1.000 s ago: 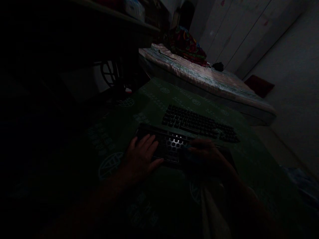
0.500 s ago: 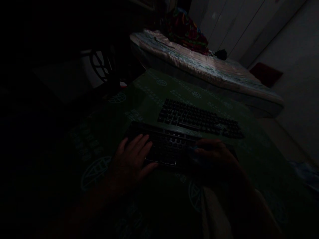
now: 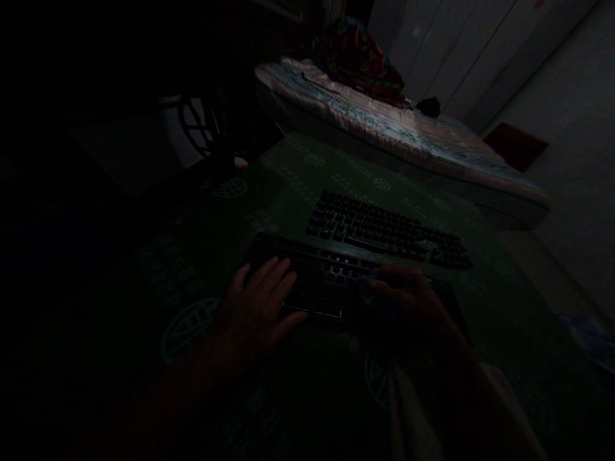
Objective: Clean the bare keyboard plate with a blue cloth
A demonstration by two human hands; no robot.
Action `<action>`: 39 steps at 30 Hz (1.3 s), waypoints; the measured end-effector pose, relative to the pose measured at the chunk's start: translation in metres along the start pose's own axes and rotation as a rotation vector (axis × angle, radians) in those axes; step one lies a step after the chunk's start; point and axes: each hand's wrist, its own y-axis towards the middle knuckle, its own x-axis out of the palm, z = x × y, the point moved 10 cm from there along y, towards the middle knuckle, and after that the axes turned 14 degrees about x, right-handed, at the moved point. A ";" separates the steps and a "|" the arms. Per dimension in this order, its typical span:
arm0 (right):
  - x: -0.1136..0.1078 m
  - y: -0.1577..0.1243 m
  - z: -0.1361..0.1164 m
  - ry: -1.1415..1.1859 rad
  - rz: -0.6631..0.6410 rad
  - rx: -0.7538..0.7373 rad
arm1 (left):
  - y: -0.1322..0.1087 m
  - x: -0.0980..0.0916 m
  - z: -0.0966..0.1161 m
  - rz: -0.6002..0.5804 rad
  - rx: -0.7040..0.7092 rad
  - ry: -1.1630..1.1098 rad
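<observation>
In the dim light a black keyboard lies on a green printed sheet. My left hand rests flat on its left part, fingers stretched out and slightly apart. Over its right part is my right hand, fingers bent around a dark bluish thing that touches or hovers just above the keys; the dark hides its kind. Just beyond the keyboard, black keycaps lie in rows like a keyboard's layout, with green showing through some gaps.
The green sheet has pale lettering and globe marks. Behind it stands a bed with a patterned mattress and a red, colourful cloth on it. A dark spoked wheel is at the left. A pale cloth lies near my right forearm.
My right hand has shifted slightly left along the keyboard with the bluish thing. My left hand stays put on the keyboard. The whole view has moved a little.
</observation>
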 end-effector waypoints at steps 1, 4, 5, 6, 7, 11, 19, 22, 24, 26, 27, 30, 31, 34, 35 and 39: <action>-0.003 -0.001 0.003 0.001 -0.009 0.015 | 0.000 0.000 0.000 -0.003 -0.003 -0.003; -0.016 -0.001 0.009 -0.004 0.004 0.045 | -0.001 0.001 -0.001 -0.008 -0.016 -0.028; -0.021 -0.001 0.010 -0.002 0.027 0.051 | -0.001 0.001 -0.002 -0.007 -0.021 -0.042; -0.023 0.000 0.009 0.000 0.041 0.049 | -0.001 0.001 -0.002 -0.005 -0.027 -0.055; -0.023 0.001 0.008 0.005 0.051 0.043 | -0.001 0.001 -0.003 -0.003 -0.033 -0.065; -0.011 0.001 0.007 0.042 0.019 0.060 | -0.001 0.001 -0.003 -0.006 -0.034 -0.072; -0.039 -0.001 0.022 0.023 0.042 0.141 | 0.000 0.002 -0.003 -0.006 -0.047 -0.076; -0.035 0.000 0.016 0.019 0.011 0.128 | 0.001 0.001 -0.003 -0.011 -0.042 -0.071; -0.026 -0.002 0.014 -0.014 -0.010 0.111 | 0.002 0.002 -0.002 -0.021 -0.033 -0.066; -0.028 -0.003 0.018 -0.005 0.042 0.126 | 0.001 0.002 -0.002 -0.020 -0.026 -0.058; -0.031 -0.004 0.022 0.009 0.064 0.144 | 0.001 0.002 -0.002 -0.017 -0.023 -0.053; -0.039 -0.005 0.032 0.028 0.038 0.184 | -0.001 0.003 -0.002 -0.009 -0.022 -0.042; -0.042 -0.005 0.033 0.022 0.027 0.185 | -0.001 0.003 -0.002 -0.009 -0.021 -0.042; -0.045 -0.002 0.028 0.029 0.037 0.155 | -0.001 0.004 -0.003 -0.011 -0.027 -0.051; -0.044 -0.001 0.025 0.037 0.048 0.138 | -0.001 0.004 -0.003 -0.013 -0.029 -0.055; -0.029 0.003 0.015 0.002 0.051 0.076 | -0.001 0.004 -0.003 -0.001 -0.025 -0.064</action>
